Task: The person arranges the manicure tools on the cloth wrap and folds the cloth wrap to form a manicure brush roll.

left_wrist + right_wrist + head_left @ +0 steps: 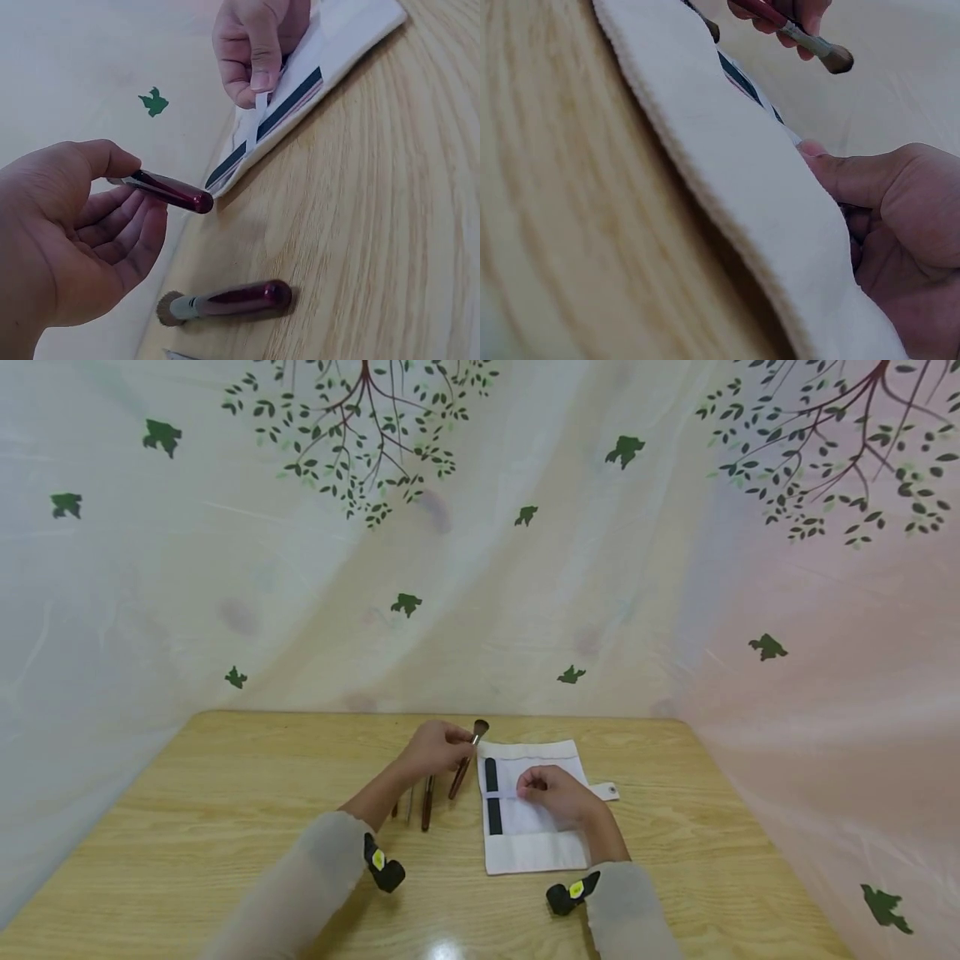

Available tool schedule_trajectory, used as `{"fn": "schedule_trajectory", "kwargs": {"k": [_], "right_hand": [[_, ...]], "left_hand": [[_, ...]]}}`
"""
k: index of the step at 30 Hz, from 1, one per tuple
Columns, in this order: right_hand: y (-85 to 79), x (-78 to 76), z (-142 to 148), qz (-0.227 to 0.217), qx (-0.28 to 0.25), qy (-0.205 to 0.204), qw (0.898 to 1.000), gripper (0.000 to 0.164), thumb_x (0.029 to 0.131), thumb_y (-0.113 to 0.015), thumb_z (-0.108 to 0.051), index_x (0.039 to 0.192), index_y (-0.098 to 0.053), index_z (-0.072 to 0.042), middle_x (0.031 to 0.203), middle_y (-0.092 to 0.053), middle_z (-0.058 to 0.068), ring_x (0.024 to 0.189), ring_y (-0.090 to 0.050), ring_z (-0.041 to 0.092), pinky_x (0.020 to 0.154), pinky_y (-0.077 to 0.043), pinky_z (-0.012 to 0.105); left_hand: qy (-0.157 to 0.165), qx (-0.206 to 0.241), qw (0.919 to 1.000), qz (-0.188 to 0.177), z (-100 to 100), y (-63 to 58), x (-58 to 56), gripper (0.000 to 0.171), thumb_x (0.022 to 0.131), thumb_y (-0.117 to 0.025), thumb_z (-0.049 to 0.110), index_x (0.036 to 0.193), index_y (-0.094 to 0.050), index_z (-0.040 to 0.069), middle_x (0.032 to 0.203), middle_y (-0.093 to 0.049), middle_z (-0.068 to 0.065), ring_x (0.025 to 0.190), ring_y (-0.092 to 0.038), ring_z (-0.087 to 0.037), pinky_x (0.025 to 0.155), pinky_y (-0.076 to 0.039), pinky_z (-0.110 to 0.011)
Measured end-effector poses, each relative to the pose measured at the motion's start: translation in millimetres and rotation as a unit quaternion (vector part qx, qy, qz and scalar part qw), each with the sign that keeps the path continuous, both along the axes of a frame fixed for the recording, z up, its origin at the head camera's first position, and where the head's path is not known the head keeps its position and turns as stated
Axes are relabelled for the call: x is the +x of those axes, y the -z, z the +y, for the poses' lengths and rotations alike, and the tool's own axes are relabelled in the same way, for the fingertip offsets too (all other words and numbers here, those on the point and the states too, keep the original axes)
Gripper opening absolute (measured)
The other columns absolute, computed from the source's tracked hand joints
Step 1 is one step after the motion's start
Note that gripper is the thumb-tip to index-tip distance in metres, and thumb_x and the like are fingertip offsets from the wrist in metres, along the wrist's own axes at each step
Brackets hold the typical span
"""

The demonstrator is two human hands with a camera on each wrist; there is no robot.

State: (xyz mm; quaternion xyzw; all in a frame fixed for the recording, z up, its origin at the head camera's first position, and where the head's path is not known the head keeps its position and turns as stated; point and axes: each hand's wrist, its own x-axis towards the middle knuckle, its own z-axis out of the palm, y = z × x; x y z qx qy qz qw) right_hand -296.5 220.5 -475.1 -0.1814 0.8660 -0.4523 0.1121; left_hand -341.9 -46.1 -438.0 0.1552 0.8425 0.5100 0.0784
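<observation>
My left hand (437,748) pinches a makeup brush (458,778) with a dark red handle. Its brown bristles point away, and it is held above the table beside a white fabric brush roll (536,853). Over the unrolled fabric, my right hand (561,795) pinches a narrow white elastic band (256,124) between thumb and finger, pulling it up. A long black item (492,797) lies under the band near the roll's left edge. In the right wrist view, the roll's fabric (727,165) hides part of the right fingers.
Left of the roll, another red-handled brush (236,300) lies on the wooden table (187,860), with thinner tools (409,806) partly behind the left arm. A snap tab (604,791) sticks out at the roll's right. A leaf-patterned curtain (480,635) hangs behind the table.
</observation>
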Motion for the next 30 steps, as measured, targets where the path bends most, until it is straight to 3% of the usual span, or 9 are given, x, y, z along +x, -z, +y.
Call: {"fn": "schedule_trajectory", "kwargs": {"k": [6,13,19,25,30], "right_hand": [[2.2,-0.6,0.7,-0.003,-0.004,-0.001,1.0,0.008,0.102,-0.061,-0.006,0.096,-0.066,-0.005,0.091,-0.061,0.001,0.089,-0.054,0.018,0.084,-0.043,0.034],[1.9,0.4,1.4,0.0,-0.005,-0.006,1.0,0.008,0.102,-0.061,-0.006,0.096,-0.066,-0.004,0.091,-0.061,0.002,0.088,-0.054,0.018,0.084,-0.043,0.034],[3.0,-1.5,2.5,-0.005,0.003,0.001,1.0,0.009,0.103,-0.06,-0.007,0.097,-0.067,-0.007,0.093,-0.062,0.001,0.091,-0.055,0.019,0.086,-0.044,0.036],[4.1,-3.0,3.7,-0.004,0.001,-0.002,1.0,0.008,0.103,-0.06,-0.007,0.098,-0.067,-0.007,0.094,-0.063,0.001,0.091,-0.056,0.018,0.086,-0.044,0.034],[3.5,-3.0,4.4,-0.005,-0.007,-0.006,1.0,0.008,0.102,-0.062,-0.007,0.098,-0.067,-0.005,0.092,-0.063,0.002,0.089,-0.055,0.017,0.084,-0.044,0.031]], "left_hand": [[-0.007,0.108,0.9915,-0.072,10.1,7.2,-7.3,0.035,0.097,-0.073,0.018,0.126,-0.07,-0.001,0.111,-0.073,-0.013,0.093,-0.073,-0.022,0.08,-0.061,-0.036],[-0.016,0.219,0.9676,-0.124,27.7,12.1,-13.5,0.036,0.099,-0.07,0.014,0.13,-0.064,-0.004,0.117,-0.069,-0.017,0.096,-0.071,-0.022,0.084,-0.06,-0.036],[-0.04,0.287,0.9468,-0.14,49.9,12.1,-13.3,0.041,0.099,-0.068,0.009,0.136,-0.058,-0.008,0.119,-0.066,-0.019,0.093,-0.069,-0.021,0.085,-0.06,-0.036],[-0.05,0.295,0.9436,-0.141,63.5,17.6,-13.9,0.035,0.099,-0.067,0.008,0.13,-0.061,-0.007,0.115,-0.067,-0.019,0.09,-0.069,-0.021,0.083,-0.06,-0.036],[-0.059,0.281,0.9479,-0.138,68.7,21.0,-13.6,0.035,0.099,-0.067,0.007,0.13,-0.061,-0.007,0.114,-0.068,-0.019,0.088,-0.069,-0.021,0.08,-0.061,-0.035]]}}
